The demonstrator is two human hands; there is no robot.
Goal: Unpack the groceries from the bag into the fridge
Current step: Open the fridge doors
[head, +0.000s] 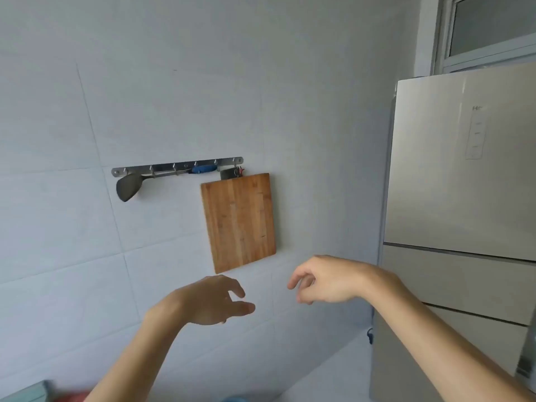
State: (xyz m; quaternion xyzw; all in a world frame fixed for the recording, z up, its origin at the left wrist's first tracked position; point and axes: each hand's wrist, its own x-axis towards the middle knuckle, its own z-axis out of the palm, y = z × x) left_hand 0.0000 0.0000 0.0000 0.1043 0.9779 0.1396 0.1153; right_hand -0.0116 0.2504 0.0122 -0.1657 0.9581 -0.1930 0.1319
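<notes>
The silver fridge [458,175] stands at the right with its doors closed. My left hand [214,300] is raised in front of the tiled wall, fingers loosely spread, holding nothing. My right hand [322,280] hovers beside it, just left of the fridge, fingers loosely curled and empty. The two hands are apart. A strip of red [72,397] and a bit of blue [235,399] show at the bottom edge; I cannot tell what they are. No grocery bag is clearly in view.
A wooden cutting board [239,221] hangs on the wall under a metal hook rail [177,166], with a dark spatula [129,187] at its left. A white countertop [327,378] runs along the bottom. A window [490,27] sits above the fridge.
</notes>
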